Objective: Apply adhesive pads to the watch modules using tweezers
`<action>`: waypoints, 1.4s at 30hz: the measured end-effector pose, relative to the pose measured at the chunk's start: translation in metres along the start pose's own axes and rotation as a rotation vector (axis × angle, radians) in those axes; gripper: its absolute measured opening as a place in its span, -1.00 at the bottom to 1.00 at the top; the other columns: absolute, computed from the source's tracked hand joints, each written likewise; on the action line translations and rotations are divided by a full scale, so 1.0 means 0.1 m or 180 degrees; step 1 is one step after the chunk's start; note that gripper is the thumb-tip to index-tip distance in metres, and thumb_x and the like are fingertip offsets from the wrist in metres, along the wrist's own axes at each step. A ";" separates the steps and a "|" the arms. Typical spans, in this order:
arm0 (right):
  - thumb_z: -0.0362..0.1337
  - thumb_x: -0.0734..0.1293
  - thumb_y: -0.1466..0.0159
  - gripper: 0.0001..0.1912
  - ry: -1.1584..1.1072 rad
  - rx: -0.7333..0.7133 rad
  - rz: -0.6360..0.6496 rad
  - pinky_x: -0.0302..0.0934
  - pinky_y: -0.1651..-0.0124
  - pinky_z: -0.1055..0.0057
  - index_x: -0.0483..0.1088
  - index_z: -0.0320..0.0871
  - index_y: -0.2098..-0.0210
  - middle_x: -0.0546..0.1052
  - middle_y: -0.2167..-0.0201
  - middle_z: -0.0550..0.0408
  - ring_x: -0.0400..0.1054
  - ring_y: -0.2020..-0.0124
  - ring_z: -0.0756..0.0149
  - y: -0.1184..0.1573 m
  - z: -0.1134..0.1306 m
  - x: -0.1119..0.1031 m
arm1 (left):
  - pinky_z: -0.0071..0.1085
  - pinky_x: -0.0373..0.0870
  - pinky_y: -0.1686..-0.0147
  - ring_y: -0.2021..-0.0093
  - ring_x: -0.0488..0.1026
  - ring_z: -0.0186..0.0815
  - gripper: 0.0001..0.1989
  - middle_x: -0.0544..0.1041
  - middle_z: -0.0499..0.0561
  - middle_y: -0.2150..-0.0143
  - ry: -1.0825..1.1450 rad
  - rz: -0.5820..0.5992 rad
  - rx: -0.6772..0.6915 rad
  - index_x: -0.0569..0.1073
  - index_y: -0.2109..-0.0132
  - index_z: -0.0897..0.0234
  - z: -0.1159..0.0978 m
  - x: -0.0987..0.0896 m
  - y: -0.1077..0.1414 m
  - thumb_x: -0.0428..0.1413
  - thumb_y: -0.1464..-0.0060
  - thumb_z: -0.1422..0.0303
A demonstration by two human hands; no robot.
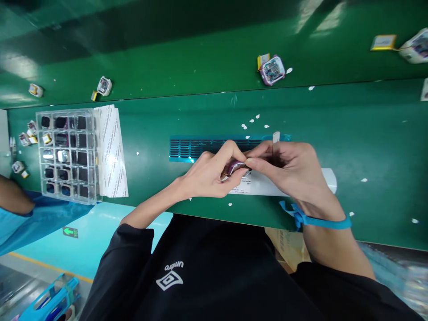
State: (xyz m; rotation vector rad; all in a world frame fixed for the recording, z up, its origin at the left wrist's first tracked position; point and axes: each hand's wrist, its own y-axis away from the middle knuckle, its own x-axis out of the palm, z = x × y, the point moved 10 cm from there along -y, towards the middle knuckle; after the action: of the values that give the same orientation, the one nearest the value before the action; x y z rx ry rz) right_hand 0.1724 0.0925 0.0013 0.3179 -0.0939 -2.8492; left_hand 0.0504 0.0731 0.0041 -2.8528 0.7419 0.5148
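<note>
My left hand [217, 174] is closed around a small purple device casing [235, 166], held above the bench in front of my chest. My right hand [287, 169] meets it from the right, thumb and forefinger pinched at the casing's edge. A slim, pale-ended tool that looks like tweezers [276, 137] sticks up from the curled right fingers; its tip is hidden. Beneath the hands lies a white printed sheet [267, 186], curled at its right end. Just behind them is a blue film sheet with black strips [180, 149].
A clear compartment tray [92, 156] of square dark-faced devices stands left, beside printed white paper [112, 151]. An opened purple device with a battery [272, 70] sits on the raised back strip [200, 58]. White tabs [252, 121] dot the bench. Someone's arm [15, 196] shows at far left.
</note>
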 end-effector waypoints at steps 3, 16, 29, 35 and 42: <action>-0.12 0.52 -0.26 -0.82 0.0252 -0.0204 -0.0385 0.31 0.49 0.45 0.62 -0.03 0.42 0.60 0.53 0.22 0.46 0.54 0.39 0.04 0.12 -0.15 | -0.51 0.26 0.52 0.55 0.35 -0.48 -0.71 0.53 -0.14 0.37 0.0077 -0.0047 -0.0172 0.33 -0.01 0.21 0.05 0.00 0.00 0.12 -0.36 0.11; 0.05 0.26 -0.46 -0.38 0.0722 -0.0119 -0.1386 0.26 0.60 0.30 0.54 -0.10 0.63 0.51 0.65 0.02 0.40 0.61 0.25 0.73 -0.12 -0.79 | -0.38 0.06 0.49 0.51 0.46 -0.28 -0.67 0.55 -0.07 0.50 -0.1153 0.1589 -0.0105 0.46 -0.02 0.30 0.09 0.64 0.06 -0.09 -0.51 0.18; -0.17 0.52 -0.21 -0.77 0.0497 0.0397 -0.1418 0.50 0.48 0.23 0.63 -0.06 0.55 0.61 0.58 0.00 0.52 0.57 0.13 0.95 -0.45 -0.74 | -0.38 0.11 0.47 0.47 0.47 -0.26 -0.74 0.54 -0.08 0.46 -0.1070 0.1488 -0.0103 0.42 0.00 0.25 0.14 0.60 0.02 -0.08 -0.48 0.21; 0.01 0.57 -0.14 -0.63 -0.0045 0.0214 -0.1879 0.40 0.62 0.22 0.56 -0.08 0.62 0.58 0.61 0.02 0.40 0.72 0.19 0.96 -0.48 -0.87 | -0.43 0.12 0.49 0.58 0.31 -0.41 -0.81 0.42 -0.16 0.55 -0.0048 0.1011 -0.0334 0.47 0.11 0.29 0.12 0.49 0.00 0.06 -0.40 0.26; 0.01 0.59 -0.16 -0.68 -0.0287 0.0011 -0.2457 0.54 0.47 0.19 0.61 -0.09 0.48 0.59 0.54 0.08 0.53 0.59 0.16 0.89 -0.18 -0.67 | -0.48 0.47 0.44 0.41 0.62 -0.39 -0.83 0.62 0.00 0.24 0.1696 0.0338 -0.0902 0.53 0.02 0.32 0.20 0.34 -0.01 0.15 -0.33 0.33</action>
State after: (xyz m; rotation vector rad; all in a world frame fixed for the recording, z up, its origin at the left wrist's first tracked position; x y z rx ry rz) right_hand 0.2627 0.0253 0.0064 0.2657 0.0135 -3.6287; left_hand 0.0730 0.0630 -0.0270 -3.2687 0.9683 -0.1631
